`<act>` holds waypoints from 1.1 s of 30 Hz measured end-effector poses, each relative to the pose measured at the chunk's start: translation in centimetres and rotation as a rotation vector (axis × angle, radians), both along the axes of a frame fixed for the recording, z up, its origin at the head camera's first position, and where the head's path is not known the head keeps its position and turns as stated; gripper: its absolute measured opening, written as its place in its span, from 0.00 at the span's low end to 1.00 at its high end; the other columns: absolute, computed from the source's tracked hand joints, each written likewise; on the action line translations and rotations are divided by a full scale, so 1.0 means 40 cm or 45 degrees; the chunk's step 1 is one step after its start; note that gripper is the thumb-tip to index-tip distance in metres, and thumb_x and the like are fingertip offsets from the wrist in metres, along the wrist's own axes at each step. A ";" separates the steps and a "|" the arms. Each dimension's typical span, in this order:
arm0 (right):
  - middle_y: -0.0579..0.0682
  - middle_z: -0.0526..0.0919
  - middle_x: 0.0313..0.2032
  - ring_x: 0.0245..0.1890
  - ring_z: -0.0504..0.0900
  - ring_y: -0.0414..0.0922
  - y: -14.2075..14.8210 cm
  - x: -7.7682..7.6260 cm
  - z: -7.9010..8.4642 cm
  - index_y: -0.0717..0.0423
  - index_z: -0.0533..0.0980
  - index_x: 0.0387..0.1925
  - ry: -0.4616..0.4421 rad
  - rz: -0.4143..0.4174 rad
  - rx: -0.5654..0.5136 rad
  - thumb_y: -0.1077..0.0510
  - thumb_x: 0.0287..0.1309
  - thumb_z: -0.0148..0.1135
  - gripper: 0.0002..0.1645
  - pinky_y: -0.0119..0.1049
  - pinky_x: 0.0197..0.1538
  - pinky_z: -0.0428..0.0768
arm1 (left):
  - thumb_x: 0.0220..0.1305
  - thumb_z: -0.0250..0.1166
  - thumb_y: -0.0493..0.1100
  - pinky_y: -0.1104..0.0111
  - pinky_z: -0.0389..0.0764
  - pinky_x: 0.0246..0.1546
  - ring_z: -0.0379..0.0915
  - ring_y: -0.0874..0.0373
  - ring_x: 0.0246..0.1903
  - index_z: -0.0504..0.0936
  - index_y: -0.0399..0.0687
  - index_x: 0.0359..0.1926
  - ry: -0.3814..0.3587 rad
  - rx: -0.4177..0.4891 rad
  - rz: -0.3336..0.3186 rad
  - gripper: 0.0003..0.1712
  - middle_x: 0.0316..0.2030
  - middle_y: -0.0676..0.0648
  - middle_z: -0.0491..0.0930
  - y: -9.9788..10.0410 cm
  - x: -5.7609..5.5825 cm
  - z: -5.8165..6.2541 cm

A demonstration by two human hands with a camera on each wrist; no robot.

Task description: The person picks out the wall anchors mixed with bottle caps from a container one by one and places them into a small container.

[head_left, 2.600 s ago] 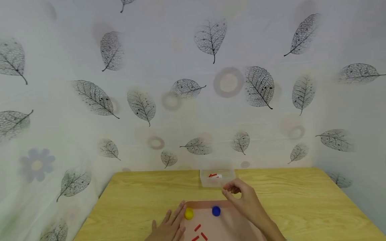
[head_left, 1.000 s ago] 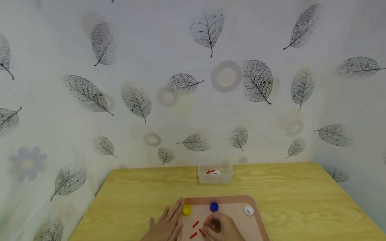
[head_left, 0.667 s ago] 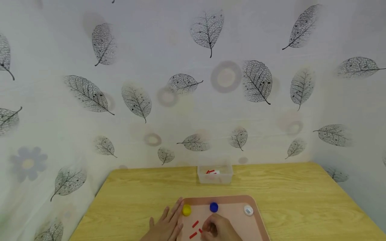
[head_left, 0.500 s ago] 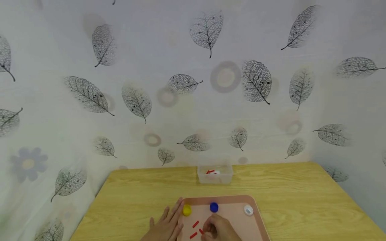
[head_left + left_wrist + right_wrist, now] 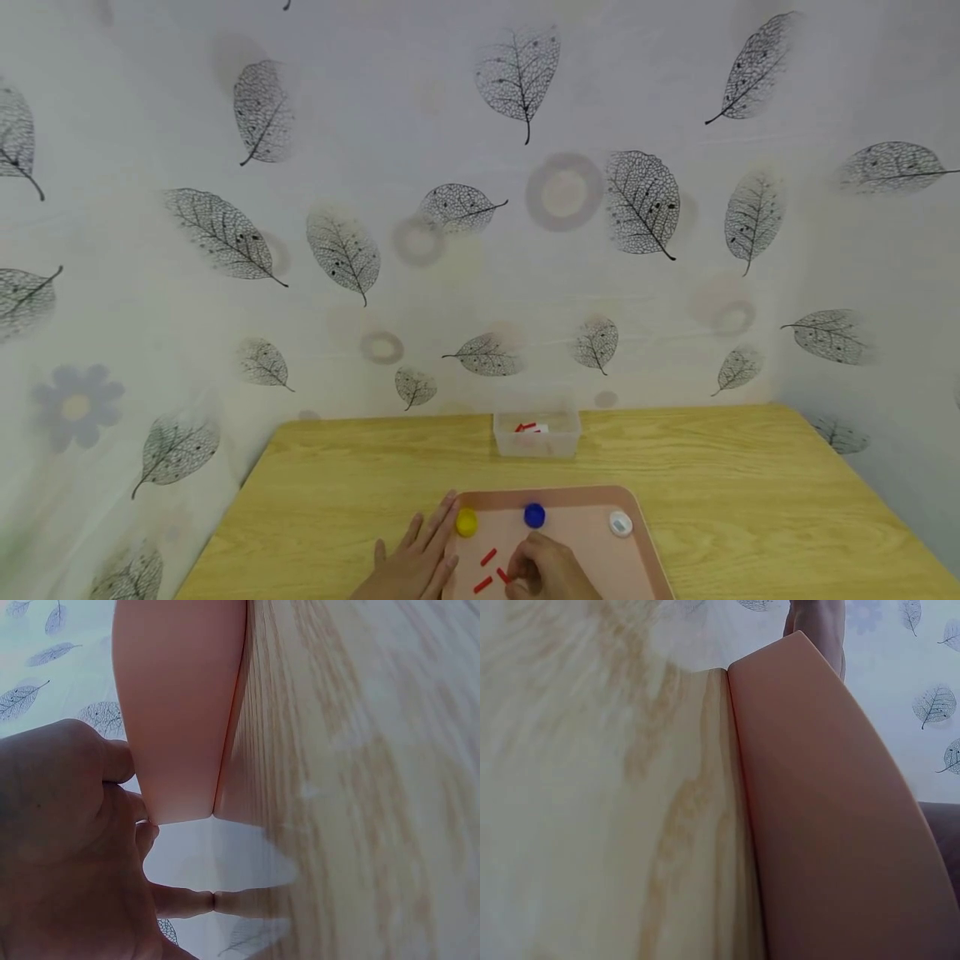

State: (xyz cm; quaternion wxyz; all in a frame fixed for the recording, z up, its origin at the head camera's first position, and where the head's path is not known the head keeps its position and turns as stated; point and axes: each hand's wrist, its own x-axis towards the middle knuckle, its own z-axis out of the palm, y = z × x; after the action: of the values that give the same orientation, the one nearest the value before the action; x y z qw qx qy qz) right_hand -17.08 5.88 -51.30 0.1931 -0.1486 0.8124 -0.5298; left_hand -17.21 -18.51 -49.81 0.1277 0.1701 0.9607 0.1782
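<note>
A pink tray (image 5: 615, 567) lies on the wooden table, with several short red sticks (image 5: 488, 557) inside it. My left hand (image 5: 411, 568) rests at the tray's left edge, fingers extended and spread; the left wrist view shows this hand (image 5: 71, 847) against the tray's side wall (image 5: 180, 712). Over the middle of the tray, my right hand (image 5: 551, 571) has curled fingers, with thumb and index at the lower end of one red stick (image 5: 503, 575), pinching it. The palm hides part of the tray floor. Mostly the tray wall (image 5: 825, 810) fills the right wrist view.
Along the tray's far side are a yellow cap (image 5: 467, 522), a blue cap (image 5: 534, 515) and a white round piece (image 5: 620, 523). Behind the tray stands a translucent box (image 5: 536, 444) with red and white pieces. A leaf-patterned cloth (image 5: 420, 292) hangs behind the table (image 5: 360, 467).
My right hand has come from beside the translucent box down into the tray, beside the red sticks. Over the last second it shifts only slightly. My left hand stays at the tray edge.
</note>
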 end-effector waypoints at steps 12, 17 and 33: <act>0.48 0.74 0.29 0.27 0.74 0.44 -0.005 -0.010 0.007 0.51 0.76 0.29 -0.037 0.010 0.102 0.55 0.59 0.63 0.06 0.35 0.30 0.74 | 0.70 0.30 0.68 0.21 0.44 0.43 0.50 0.35 0.67 0.41 0.69 0.75 0.022 0.024 -0.005 0.35 0.74 0.63 0.37 -0.003 -0.002 -0.003; 0.47 0.73 0.27 0.24 0.72 0.42 -0.009 -0.009 0.007 0.51 0.76 0.28 0.013 0.002 0.150 0.57 0.57 0.64 0.06 0.33 0.26 0.72 | 0.69 0.32 0.70 0.21 0.44 0.44 0.51 0.36 0.67 0.43 0.72 0.74 0.024 0.021 0.040 0.35 0.73 0.62 0.41 -0.002 0.000 -0.011; 0.44 0.76 0.28 0.27 0.74 0.39 0.020 0.010 0.046 0.51 0.75 0.31 0.198 -0.082 0.017 0.51 0.57 0.65 0.10 0.31 0.29 0.74 | 0.68 0.32 0.70 0.23 0.40 0.49 0.48 0.39 0.68 0.51 0.70 0.73 -0.028 0.075 0.033 0.35 0.73 0.56 0.50 -0.017 0.021 0.000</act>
State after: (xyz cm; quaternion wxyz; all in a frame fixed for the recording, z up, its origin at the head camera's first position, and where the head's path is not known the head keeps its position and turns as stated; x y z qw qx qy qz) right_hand -16.67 6.70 -49.48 0.1133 -0.1620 0.8328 -0.5171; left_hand -16.37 -19.18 -49.81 0.1310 0.1592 0.9557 0.2100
